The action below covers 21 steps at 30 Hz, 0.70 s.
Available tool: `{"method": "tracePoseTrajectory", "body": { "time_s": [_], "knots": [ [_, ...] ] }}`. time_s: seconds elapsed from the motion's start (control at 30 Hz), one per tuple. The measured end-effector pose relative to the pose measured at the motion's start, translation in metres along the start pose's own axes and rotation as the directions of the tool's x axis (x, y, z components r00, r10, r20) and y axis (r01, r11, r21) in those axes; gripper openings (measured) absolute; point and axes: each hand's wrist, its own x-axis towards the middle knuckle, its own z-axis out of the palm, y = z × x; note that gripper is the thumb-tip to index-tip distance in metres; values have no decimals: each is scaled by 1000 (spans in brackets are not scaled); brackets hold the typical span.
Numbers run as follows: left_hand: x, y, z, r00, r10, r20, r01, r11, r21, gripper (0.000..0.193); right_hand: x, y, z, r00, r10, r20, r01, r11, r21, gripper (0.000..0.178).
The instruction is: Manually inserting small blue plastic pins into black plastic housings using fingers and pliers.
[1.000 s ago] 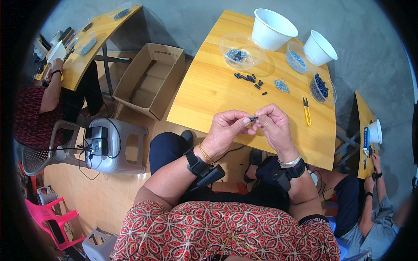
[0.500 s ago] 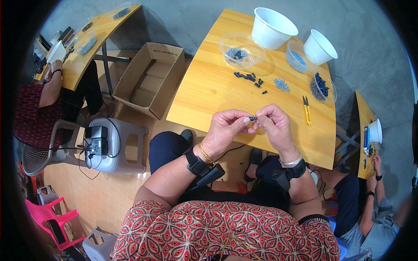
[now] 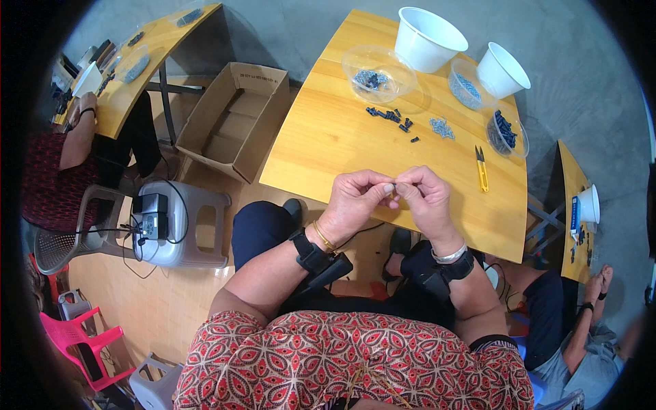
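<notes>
Close over the near edge of the table (image 3: 328, 154), my left hand (image 3: 354, 199) and my right hand (image 3: 425, 198) meet fingertip to fingertip. Between them they pinch a small dark cylindrical piece (image 3: 394, 184), mostly covered by the thumbs and fingers. Just beyond lies a loose group of similar small black pieces (image 3: 388, 116), and right of that a small heap of silvery metal parts (image 3: 441, 128). Yellow-handled thread snips (image 3: 482, 171) lie to the right of my right hand.
A clear bowl (image 3: 348, 67) of mixed parts, a clear tub (image 3: 466, 92) of metal parts, a clear tub (image 3: 522, 140) of black pieces and two white buckets (image 3: 427, 44) (image 3: 502, 72) stand at the back. An open carton (image 3: 263, 137) sits on the floor at left. People work at side tables.
My fingertips have drawn closer together, covering more of the dark piece. At the right-hand table, the other person's hands have moved off the tabletop toward their body.
</notes>
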Motion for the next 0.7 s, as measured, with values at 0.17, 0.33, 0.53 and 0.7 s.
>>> {"method": "tracePoseTrajectory", "body": {
  "time_s": [0.17, 0.33, 0.53, 0.7],
  "knots": [
    [1, -1, -2, 999, -21, -34, 19, 998, -55, 9, 5, -12, 0, 993, 115, -16, -114, 992, 51, 4],
    [2, 1, -5, 997, -82, 4, 82, 997, -1, 13, 2, -19, -16, 993, 108, -39, -111, 992, -64, 7],
    [5, -3, -6, 994, -109, 19, 109, 994, 10, 15, 1, -26, -11, 993, -66, 103, 108, 861, -496, 10],
    [4, 0, -2, 995, -98, 10, 98, 995, -22, 16, -2, -15, -8, 990, -126, 54, 137, 861, -490, 6]
  ]
}}
